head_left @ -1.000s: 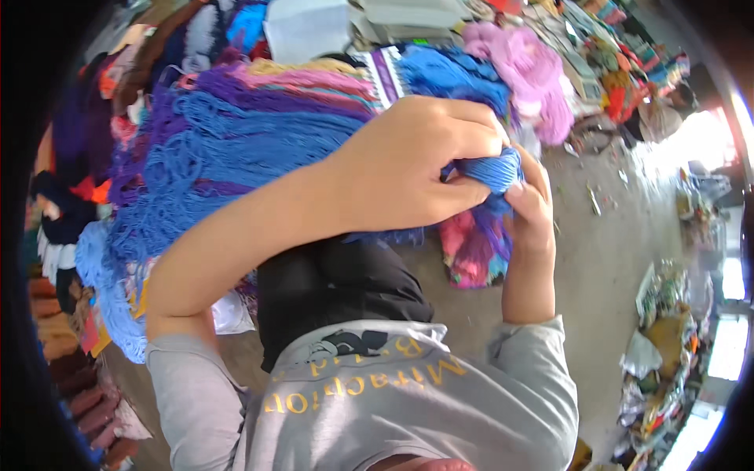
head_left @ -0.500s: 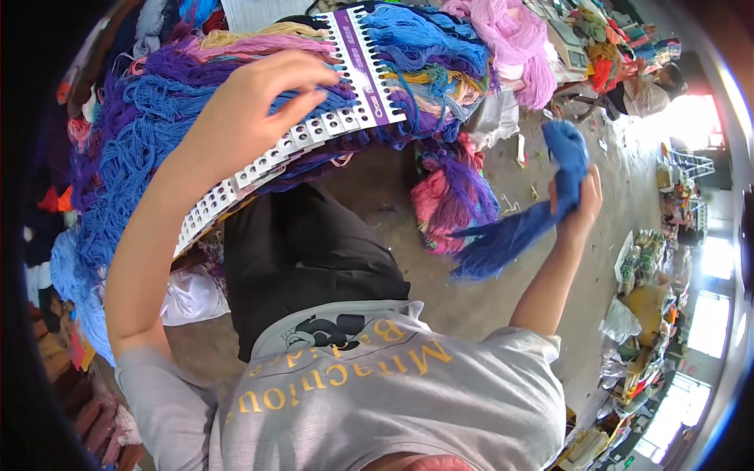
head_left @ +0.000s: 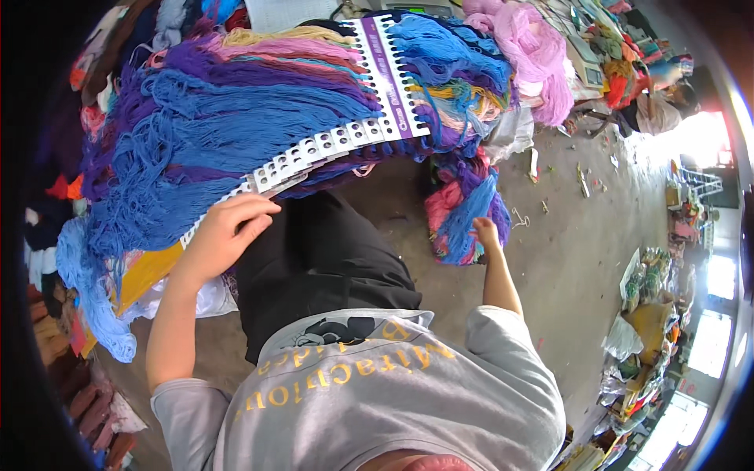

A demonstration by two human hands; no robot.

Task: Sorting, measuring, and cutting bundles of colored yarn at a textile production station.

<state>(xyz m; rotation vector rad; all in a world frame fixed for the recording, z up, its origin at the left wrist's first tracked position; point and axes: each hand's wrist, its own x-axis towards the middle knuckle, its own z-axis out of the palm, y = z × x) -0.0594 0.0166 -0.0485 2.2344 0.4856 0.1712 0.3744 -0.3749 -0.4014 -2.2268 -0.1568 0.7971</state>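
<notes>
My left hand (head_left: 228, 237) is at the near edge of the white punched cards (head_left: 318, 147), its fingers bent and the thumb apart, holding nothing visible. Across those cards lie long blue, purple and pink yarn strands (head_left: 228, 118) in a thick layer. To the right, my right hand (head_left: 488, 232) is against a blue yarn hank (head_left: 466, 216), its fingers partly stretched out and not wrapped round it. That hank lies over a hanging pink and purple yarn bundle (head_left: 441, 210). A white and purple notched card (head_left: 390, 82) stands across the strands farther back.
A pale pink yarn heap (head_left: 536, 59) sits at the far right of the work surface, beside a scale (head_left: 587, 69). Light blue yarn (head_left: 90, 290) hangs at the left. Scraps litter the concrete floor (head_left: 565, 228). Bags and bundles (head_left: 644, 306) line the right wall.
My right hand has come down and left with the blue hank, which now drapes over the hanging bundle. My left hand has moved from above the strands to the cards' near edge.
</notes>
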